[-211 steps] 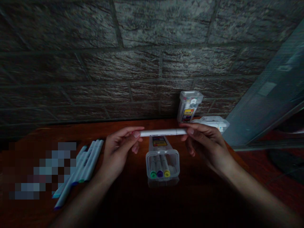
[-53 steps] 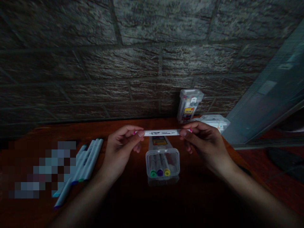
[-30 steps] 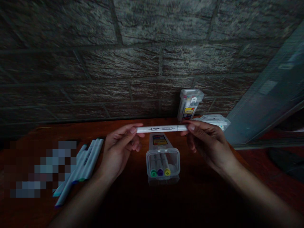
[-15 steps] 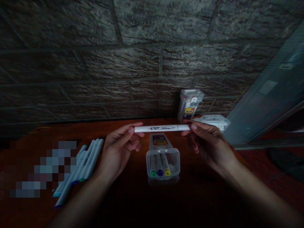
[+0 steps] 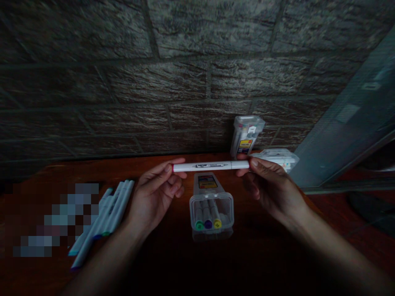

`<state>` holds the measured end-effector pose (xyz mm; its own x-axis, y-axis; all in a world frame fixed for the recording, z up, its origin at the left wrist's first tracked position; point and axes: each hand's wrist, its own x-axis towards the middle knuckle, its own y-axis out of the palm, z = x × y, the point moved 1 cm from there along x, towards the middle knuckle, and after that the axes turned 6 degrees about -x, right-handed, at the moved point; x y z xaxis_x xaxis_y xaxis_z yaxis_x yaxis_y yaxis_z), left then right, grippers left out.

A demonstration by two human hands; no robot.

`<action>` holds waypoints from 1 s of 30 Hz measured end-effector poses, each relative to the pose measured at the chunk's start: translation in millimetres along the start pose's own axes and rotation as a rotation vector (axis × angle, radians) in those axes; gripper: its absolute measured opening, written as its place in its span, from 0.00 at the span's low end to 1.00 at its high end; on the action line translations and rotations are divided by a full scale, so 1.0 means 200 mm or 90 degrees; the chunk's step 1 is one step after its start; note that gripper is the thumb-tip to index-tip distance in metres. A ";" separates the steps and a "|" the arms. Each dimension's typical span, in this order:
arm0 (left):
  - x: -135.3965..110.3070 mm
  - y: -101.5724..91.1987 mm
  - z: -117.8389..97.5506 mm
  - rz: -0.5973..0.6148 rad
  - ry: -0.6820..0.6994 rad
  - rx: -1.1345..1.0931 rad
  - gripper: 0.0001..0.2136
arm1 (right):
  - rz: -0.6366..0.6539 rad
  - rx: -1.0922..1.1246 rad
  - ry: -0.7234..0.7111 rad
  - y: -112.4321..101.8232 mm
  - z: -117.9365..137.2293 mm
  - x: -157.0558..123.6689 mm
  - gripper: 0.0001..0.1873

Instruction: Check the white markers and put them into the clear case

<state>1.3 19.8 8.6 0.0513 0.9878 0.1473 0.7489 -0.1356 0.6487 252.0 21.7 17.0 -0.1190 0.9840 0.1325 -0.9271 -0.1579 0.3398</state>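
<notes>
A white marker (image 5: 210,166) with printed lettering lies level across the view, pinched at both ends. My left hand (image 5: 157,193) closes thumb and finger on its left end, where a red tip shows. At the other end, my right hand (image 5: 268,185) grips it the same way. Just below the marker, an open clear plastic case (image 5: 212,233) lies on the table with its mouth towards me. Inside it are a green-ended, a purple-ended and a yellow-ended marker (image 5: 217,223).
Several loose white markers (image 5: 115,207) lie left of my left forearm, next to a pixelated patch. Behind my right hand, one filled marker case (image 5: 247,135) stands upright and another case (image 5: 282,158) lies down. A brick wall (image 5: 185,82) backs the wooden table (image 5: 58,174).
The marker has shifted slightly between my fingers, and its red left end now shows beside my left thumb. Both hands stay nearly in place; the cases and loose markers are unmoved.
</notes>
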 end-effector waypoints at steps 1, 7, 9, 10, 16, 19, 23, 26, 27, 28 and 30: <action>0.00 0.00 0.00 0.001 -0.002 -0.003 0.11 | 0.002 0.002 0.000 0.00 0.00 0.00 0.12; 0.00 0.01 0.00 0.016 -0.009 -0.013 0.11 | 0.009 0.001 -0.004 0.01 0.01 0.00 0.12; -0.01 0.01 -0.01 0.020 -0.011 -0.011 0.11 | 0.006 -0.001 -0.008 0.01 0.01 0.00 0.12; -0.01 0.01 -0.01 0.023 -0.011 -0.010 0.11 | 0.004 -0.001 -0.008 0.01 0.01 0.00 0.12; -0.02 0.00 -0.01 0.034 -0.007 -0.011 0.12 | 0.000 -0.005 0.002 0.01 0.01 0.00 0.13; -0.02 0.00 -0.01 0.034 -0.006 -0.011 0.12 | -0.002 -0.006 -0.002 0.00 0.00 0.00 0.12; -0.02 0.00 -0.01 0.032 -0.010 -0.009 0.13 | 0.001 0.001 -0.001 0.01 0.01 0.00 0.12; -0.01 0.00 -0.01 0.033 -0.010 -0.005 0.13 | -0.003 0.011 0.004 0.01 0.01 0.00 0.12; -0.01 0.00 -0.01 0.032 -0.010 -0.003 0.13 | -0.004 0.013 0.004 0.01 0.01 0.00 0.12; -0.01 0.00 -0.01 0.031 -0.010 0.000 0.12 | -0.004 0.012 0.003 0.01 0.01 0.00 0.12; -0.01 0.00 -0.01 0.029 -0.011 0.003 0.12 | -0.004 0.005 0.000 0.01 0.01 0.00 0.11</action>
<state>0.3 17.0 9.8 0.0962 0.9818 0.1639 0.7491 -0.1798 0.6376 250.4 21.6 20.7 -0.1136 0.9849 0.1304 -0.9253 -0.1527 0.3472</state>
